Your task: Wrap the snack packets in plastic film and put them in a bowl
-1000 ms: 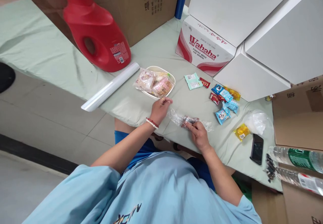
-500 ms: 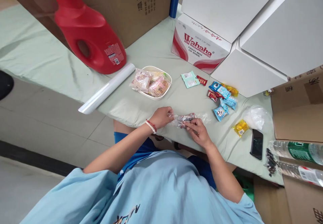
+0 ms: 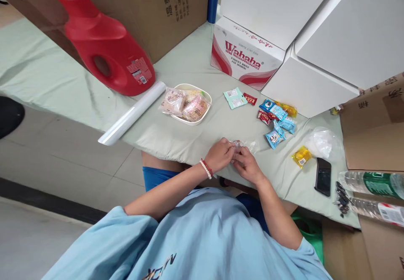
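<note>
Left hand [image 3: 222, 154] and right hand [image 3: 248, 165] meet at the near edge of the table [image 3: 176, 139], fingers closed in a pinch on the clear-film packet [image 3: 245, 145] between them; the wrapping seems in hand, and a further fold would need both pinches firm.

Wrapped snack [image 3: 243, 145]: small, clear crinkled film, reddish bit inside, pinched btw left hand [image 3: 222, 154] & right hand [image 3: 248, 165]; near side of white dish [image 3: 207, 99], slightly right.
</note>
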